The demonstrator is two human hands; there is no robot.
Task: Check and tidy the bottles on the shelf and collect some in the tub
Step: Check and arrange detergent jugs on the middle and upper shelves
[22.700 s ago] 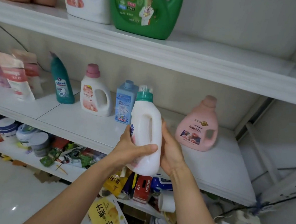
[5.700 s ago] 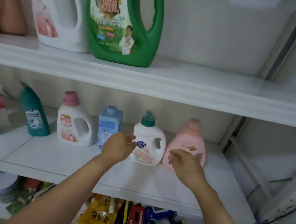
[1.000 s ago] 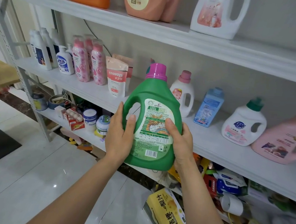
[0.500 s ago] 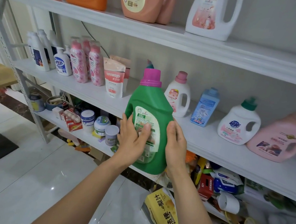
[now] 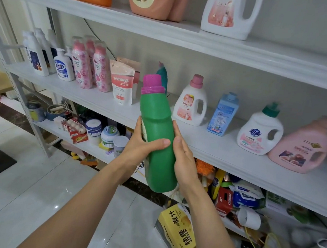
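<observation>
Both forearms rise from the bottom edge. The left hand (image 5: 141, 142) has its grip wrapped round the green bottle (image 5: 159, 127), thumb across the front. The right hand (image 5: 184, 158) lies flat against the other side with straight fingers, its thumb probably hidden behind. The bottle is held tilted, pink cap up, just in front of the middle shelf's (image 5: 226, 150) front edge. To check it well, turn it slowly at the waist and keep the cap uppermost. No tub shows.

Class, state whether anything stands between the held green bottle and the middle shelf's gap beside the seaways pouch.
Only a teal bottle, at the back of that gap; the shelf front looks free, though the green bottle hides part.
</observation>
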